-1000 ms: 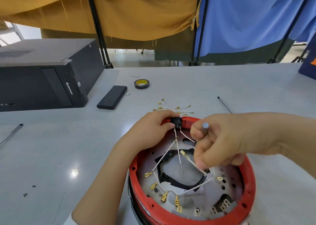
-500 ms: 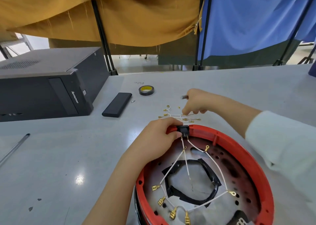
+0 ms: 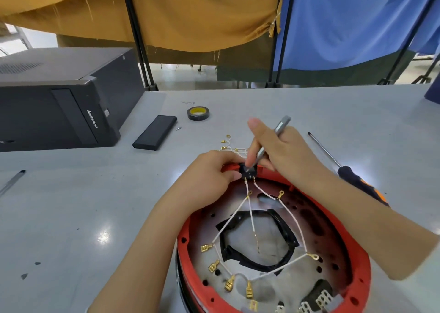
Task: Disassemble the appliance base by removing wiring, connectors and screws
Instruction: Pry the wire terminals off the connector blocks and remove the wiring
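nearest you sits the red appliance base (image 3: pixel 362 260), open side up, at the near right of the grey table (image 3: pixel 71 217). white wires (image 3: pixel 281 222) with brass terminals (image 3: pixel 228 283) fan across its inside from a black switch block (image 3: pixel 248 171) at the far rim. your left hand (image 3: pixel 212 172) curls its fingers around that block and the rim – pinching it. your right hand (image 3: pixel 281 150) grips a thin grey tool (image 3: pixel 273 136), tip down on the block. just beyond lie loose wires (image 3: pixel 231 146); a screwdriver (image 3: pixel 345 167) lies right. farther left – a black slab (image 3: pixel 154 131), a tape roll (image 3: pixel 198 113), a computer case (image 3: pixel 59 98).
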Demonstrator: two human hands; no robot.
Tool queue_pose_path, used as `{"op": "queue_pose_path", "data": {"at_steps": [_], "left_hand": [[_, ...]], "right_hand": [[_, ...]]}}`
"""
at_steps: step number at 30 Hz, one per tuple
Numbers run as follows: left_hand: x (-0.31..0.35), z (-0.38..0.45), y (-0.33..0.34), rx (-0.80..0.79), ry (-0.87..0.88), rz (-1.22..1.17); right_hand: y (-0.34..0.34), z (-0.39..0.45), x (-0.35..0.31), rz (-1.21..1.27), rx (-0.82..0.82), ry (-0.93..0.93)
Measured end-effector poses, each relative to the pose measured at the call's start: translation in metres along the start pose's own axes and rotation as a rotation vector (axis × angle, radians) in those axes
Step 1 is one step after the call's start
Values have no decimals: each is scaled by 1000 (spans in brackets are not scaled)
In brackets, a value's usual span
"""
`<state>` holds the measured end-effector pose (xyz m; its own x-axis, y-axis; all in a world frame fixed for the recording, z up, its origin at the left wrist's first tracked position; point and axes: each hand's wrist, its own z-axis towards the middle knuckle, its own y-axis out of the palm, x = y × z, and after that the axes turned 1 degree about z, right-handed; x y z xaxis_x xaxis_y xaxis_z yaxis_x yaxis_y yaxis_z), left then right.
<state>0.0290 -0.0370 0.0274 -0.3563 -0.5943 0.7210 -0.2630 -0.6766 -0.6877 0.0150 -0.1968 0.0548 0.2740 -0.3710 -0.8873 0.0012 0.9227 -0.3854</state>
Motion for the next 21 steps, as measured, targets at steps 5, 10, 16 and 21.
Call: {"op": "queue_pose_path", "data": {"at_steps": [5, 10, 16, 21], "left_hand": [[0, 1, 2, 11, -17, 4], [0, 2, 2, 22, -20, 35], [1, 1, 1, 27, -22, 55], [2, 0, 1, 23, -28, 54]], "right_hand": [[4, 1, 18, -84, 53, -83], [8, 2, 23, -236, 99, -181], [9, 2, 26, -253, 112, -226], [10, 5, 26, -243, 128, -215]]}}
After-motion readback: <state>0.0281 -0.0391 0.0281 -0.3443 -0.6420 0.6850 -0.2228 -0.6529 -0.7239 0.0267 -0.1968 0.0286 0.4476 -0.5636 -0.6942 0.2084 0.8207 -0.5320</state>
